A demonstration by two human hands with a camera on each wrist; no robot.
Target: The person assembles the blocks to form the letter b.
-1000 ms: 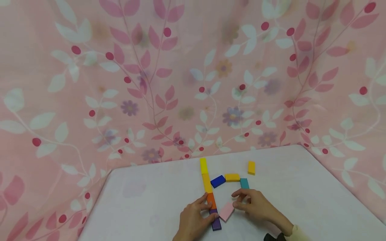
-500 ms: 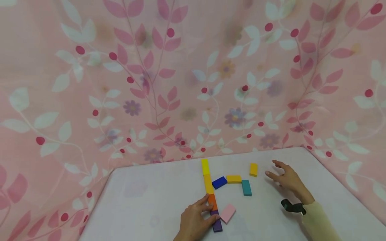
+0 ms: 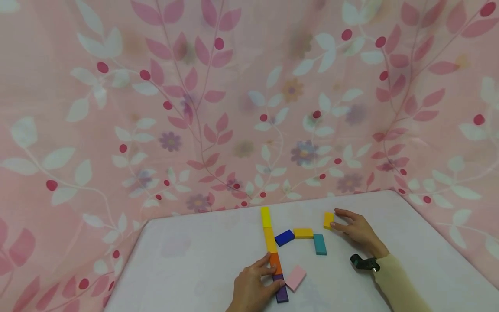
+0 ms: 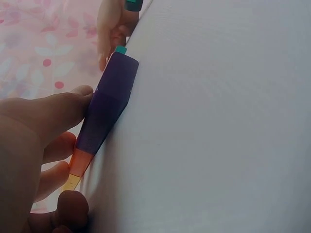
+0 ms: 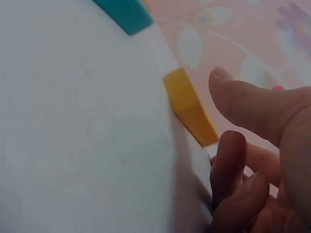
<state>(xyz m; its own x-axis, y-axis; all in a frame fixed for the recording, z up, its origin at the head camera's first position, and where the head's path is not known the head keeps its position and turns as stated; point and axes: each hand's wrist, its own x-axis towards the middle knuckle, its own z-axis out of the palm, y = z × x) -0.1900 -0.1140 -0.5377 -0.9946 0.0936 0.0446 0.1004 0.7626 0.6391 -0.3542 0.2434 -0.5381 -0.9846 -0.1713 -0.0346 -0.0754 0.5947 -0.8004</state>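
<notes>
The left hand point(image 3: 252, 285) rests its fingers on the orange block point(image 3: 275, 265) and the purple block point(image 3: 282, 296). The right hand point(image 3: 359, 232), thumb and fingers apart, is at the lone yellow block point(image 3: 328, 220); whether it touches, I cannot surely tell. Between both hands lies the pink block point(image 3: 296, 278).

1. no lettering, number or brand can be read on the pink block point(image 3: 296, 278) or on the teal block point(image 3: 320, 245) beyond it.
2. none on the dark wrist device point(image 3: 363, 262) right of the pink block.
3. none on the backdrop point(image 3: 238, 91) behind the pink block.
</notes>
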